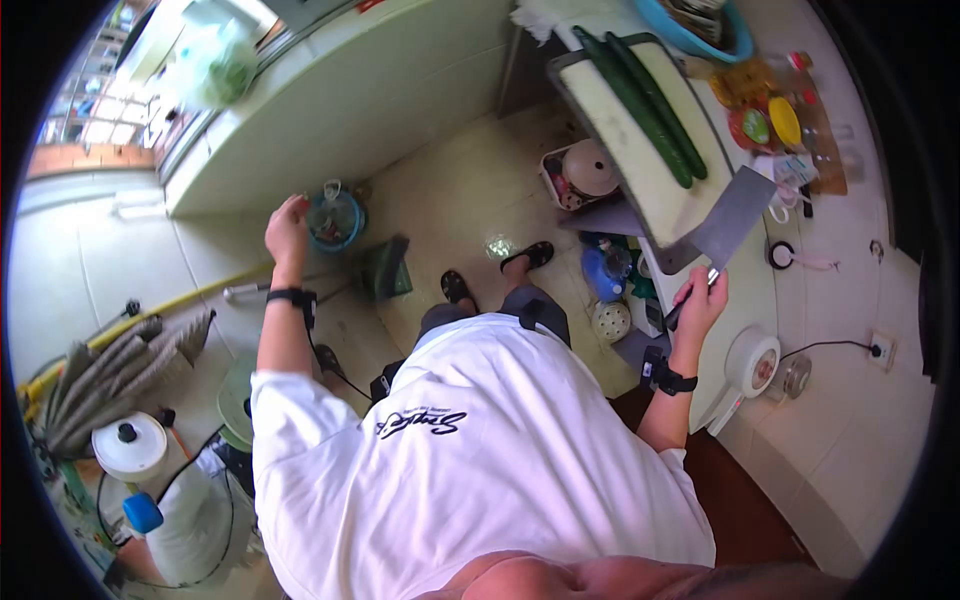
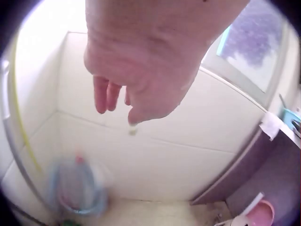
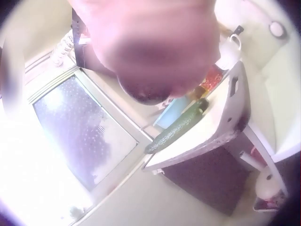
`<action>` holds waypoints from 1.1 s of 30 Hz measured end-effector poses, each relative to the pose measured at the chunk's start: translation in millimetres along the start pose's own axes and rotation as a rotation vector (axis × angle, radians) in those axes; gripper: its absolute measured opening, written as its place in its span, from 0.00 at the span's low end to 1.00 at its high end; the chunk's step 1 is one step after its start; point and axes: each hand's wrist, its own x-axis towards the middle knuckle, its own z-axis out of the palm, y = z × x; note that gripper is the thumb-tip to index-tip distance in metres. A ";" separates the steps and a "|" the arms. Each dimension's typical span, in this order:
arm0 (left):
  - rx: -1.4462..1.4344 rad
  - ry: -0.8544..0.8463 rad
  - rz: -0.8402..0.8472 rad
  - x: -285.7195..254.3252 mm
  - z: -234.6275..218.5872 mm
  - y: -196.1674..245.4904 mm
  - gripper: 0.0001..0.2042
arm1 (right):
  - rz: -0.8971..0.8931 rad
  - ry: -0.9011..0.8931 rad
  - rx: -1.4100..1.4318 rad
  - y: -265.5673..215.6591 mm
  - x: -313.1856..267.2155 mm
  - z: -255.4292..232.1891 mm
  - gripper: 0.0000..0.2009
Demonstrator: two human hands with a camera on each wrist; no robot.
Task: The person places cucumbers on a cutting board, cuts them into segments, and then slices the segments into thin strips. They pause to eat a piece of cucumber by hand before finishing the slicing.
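Note:
Two long green cucumbers (image 1: 640,105) lie side by side on the white cutting board (image 1: 660,205) with a dark rim. My right hand (image 1: 703,300) grips the dark handle of a cleaver, whose broad blade (image 1: 735,218) is over the board's near end. In the right wrist view, one cucumber (image 3: 176,129) shows beyond the blurred hand (image 3: 155,52). Away from the board, my left hand (image 1: 287,238) hangs beside a blue bin (image 1: 352,238). Its fingers point down in the left wrist view, with a small pale green bit (image 2: 133,130) just below the hand (image 2: 141,70).
Bottles and jars (image 1: 745,85) and a blue basin (image 1: 735,45) stand beyond the board. A white round appliance (image 1: 745,362) sits at the counter's near part. On the floor are a rice cooker (image 1: 590,168) and a green dustpan (image 1: 392,275). A white-lidded pot (image 1: 130,447) is at left.

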 end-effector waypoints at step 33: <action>0.277 -0.489 1.589 114.4 14.1 588.2 0.51 | 0.067 0.129 -0.113 18.0 19.1 -47.3 0.20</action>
